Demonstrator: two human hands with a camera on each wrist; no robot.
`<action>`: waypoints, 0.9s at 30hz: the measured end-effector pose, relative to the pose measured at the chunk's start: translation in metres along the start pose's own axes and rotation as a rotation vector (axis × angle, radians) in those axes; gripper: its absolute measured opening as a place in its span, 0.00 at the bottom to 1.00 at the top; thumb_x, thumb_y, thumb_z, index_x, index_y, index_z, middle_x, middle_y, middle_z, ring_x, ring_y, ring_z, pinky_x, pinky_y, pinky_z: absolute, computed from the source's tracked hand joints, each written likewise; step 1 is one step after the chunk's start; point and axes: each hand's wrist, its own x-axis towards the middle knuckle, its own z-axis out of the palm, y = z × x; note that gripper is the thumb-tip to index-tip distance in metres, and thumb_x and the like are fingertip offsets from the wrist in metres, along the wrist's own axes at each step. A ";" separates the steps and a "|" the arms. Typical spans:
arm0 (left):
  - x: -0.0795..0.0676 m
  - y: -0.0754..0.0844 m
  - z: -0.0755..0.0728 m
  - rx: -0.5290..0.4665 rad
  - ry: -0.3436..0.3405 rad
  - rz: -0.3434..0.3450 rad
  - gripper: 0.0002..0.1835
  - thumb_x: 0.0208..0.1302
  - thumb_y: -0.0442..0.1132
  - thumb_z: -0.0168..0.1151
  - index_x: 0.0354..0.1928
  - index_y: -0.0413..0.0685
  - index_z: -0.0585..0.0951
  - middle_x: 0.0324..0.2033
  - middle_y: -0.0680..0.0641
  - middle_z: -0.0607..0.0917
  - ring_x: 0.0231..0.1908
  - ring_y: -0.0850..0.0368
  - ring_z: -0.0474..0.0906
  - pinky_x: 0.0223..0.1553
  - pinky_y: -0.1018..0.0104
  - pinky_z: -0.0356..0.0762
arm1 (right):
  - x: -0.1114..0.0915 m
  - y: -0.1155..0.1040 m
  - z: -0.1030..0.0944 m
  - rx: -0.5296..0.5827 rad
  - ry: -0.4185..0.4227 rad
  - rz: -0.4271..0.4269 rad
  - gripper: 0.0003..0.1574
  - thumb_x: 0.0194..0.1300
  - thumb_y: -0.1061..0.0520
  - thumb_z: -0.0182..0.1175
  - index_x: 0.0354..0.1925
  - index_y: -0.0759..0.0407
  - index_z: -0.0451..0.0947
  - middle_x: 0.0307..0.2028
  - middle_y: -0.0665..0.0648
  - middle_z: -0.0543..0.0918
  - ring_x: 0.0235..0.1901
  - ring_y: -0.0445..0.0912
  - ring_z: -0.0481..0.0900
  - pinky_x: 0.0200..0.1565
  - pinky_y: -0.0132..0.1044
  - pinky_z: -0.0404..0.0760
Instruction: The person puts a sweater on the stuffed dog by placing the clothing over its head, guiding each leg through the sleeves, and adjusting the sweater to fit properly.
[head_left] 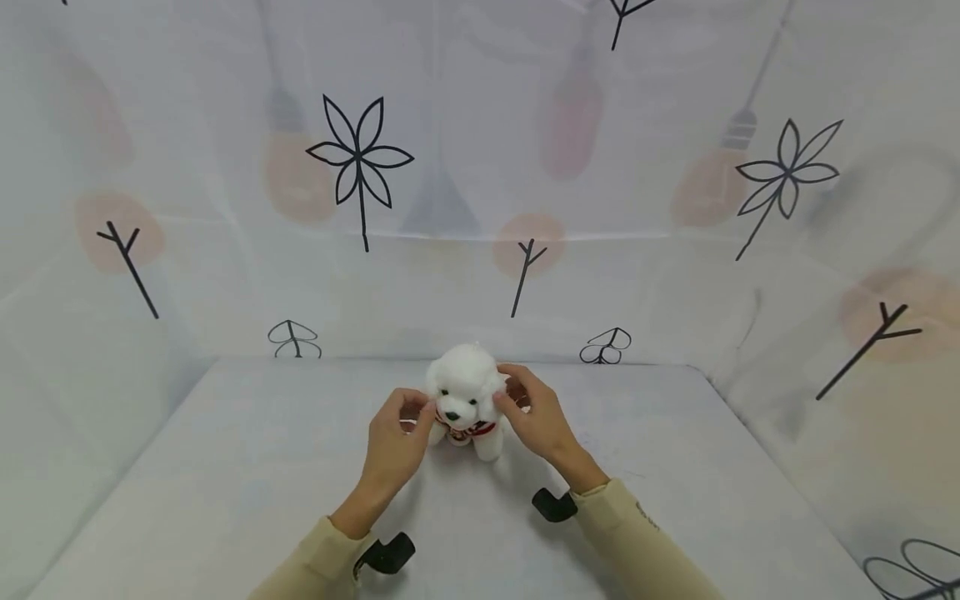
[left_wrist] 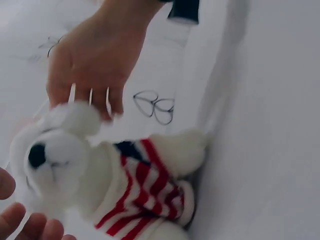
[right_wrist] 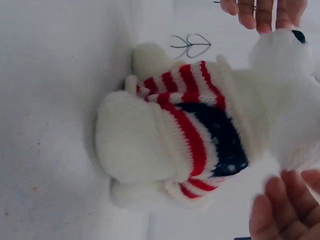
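Observation:
A white plush dog (head_left: 467, 379) with a dark nose and a red, white and navy knitted sweater (left_wrist: 145, 185) is upright on the white table, facing the person. Beside the dog's head on the left is my left hand (head_left: 399, 433), fingers loosely bent, fingertips right at the cheek. My right hand (head_left: 538, 415) is on the opposite side, its thumb and fingers spread about the dog's ear. From the right wrist view, the right fingers (right_wrist: 285, 210) lie relaxed close to the head. The left wrist view shows the right hand's fingers fairly straight, tips partly hidden by the ear.
The white tabletop (head_left: 247, 475) runs back to a pale curtain (head_left: 450, 283) printed with leaves, twigs and faint lamp shapes. Curtain panels also hang at both sides. A black wrist device (head_left: 390, 553) sits under the left sleeve and another black device (head_left: 553, 505) under the right.

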 end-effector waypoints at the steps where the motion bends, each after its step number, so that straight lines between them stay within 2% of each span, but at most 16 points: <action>1: 0.004 -0.001 -0.002 0.003 0.017 -0.024 0.09 0.63 0.37 0.61 0.44 0.44 0.78 0.37 0.48 0.80 0.36 0.58 0.78 0.36 0.62 0.77 | 0.000 -0.003 0.000 -0.018 0.026 0.012 0.21 0.68 0.50 0.57 0.58 0.49 0.72 0.32 0.49 0.78 0.29 0.42 0.76 0.32 0.38 0.77; 3: 0.014 -0.004 -0.005 0.006 0.002 -0.049 0.13 0.64 0.38 0.62 0.49 0.44 0.78 0.40 0.46 0.80 0.38 0.56 0.78 0.37 0.61 0.77 | -0.001 -0.009 0.000 -0.041 0.072 0.031 0.19 0.67 0.48 0.59 0.53 0.51 0.73 0.25 0.48 0.75 0.22 0.42 0.72 0.26 0.36 0.73; 5: 0.023 -0.006 -0.007 -0.001 -0.065 -0.054 0.19 0.63 0.41 0.62 0.55 0.46 0.76 0.44 0.43 0.79 0.41 0.53 0.79 0.40 0.59 0.78 | -0.002 -0.016 0.002 -0.072 0.090 0.045 0.22 0.65 0.44 0.60 0.52 0.52 0.73 0.22 0.47 0.74 0.20 0.41 0.71 0.23 0.35 0.71; 8: 0.033 -0.009 -0.007 -0.014 -0.160 -0.047 0.23 0.63 0.44 0.63 0.60 0.49 0.75 0.46 0.45 0.80 0.43 0.52 0.79 0.42 0.58 0.78 | -0.004 -0.024 0.004 -0.105 0.080 0.047 0.29 0.63 0.41 0.62 0.56 0.53 0.71 0.23 0.46 0.76 0.21 0.40 0.73 0.25 0.35 0.73; 10: 0.036 -0.010 -0.005 -0.020 -0.178 -0.038 0.22 0.63 0.44 0.64 0.59 0.50 0.76 0.44 0.46 0.82 0.43 0.53 0.79 0.41 0.59 0.78 | -0.004 -0.025 0.006 -0.109 0.058 0.045 0.31 0.63 0.41 0.62 0.59 0.53 0.69 0.24 0.46 0.76 0.23 0.39 0.74 0.26 0.35 0.75; 15: 0.033 -0.009 0.003 -0.039 -0.124 -0.026 0.19 0.60 0.43 0.67 0.53 0.50 0.79 0.37 0.49 0.83 0.36 0.58 0.80 0.36 0.64 0.79 | 0.000 -0.019 0.006 -0.068 0.008 0.033 0.32 0.64 0.44 0.61 0.62 0.50 0.66 0.28 0.49 0.77 0.26 0.39 0.77 0.30 0.37 0.77; 21: 0.023 -0.002 0.007 -0.028 -0.061 -0.002 0.15 0.59 0.41 0.68 0.47 0.49 0.78 0.29 0.52 0.82 0.29 0.61 0.78 0.32 0.67 0.78 | 0.006 -0.005 0.004 -0.017 -0.065 0.076 0.32 0.66 0.45 0.59 0.66 0.44 0.64 0.35 0.51 0.79 0.30 0.41 0.78 0.33 0.38 0.77; 27: 0.028 0.000 0.007 0.053 -0.004 0.059 0.20 0.57 0.44 0.69 0.48 0.46 0.76 0.26 0.50 0.77 0.27 0.59 0.74 0.28 0.67 0.76 | 0.008 -0.005 0.009 0.047 -0.054 0.067 0.32 0.65 0.42 0.60 0.65 0.41 0.65 0.36 0.52 0.79 0.29 0.43 0.78 0.32 0.40 0.77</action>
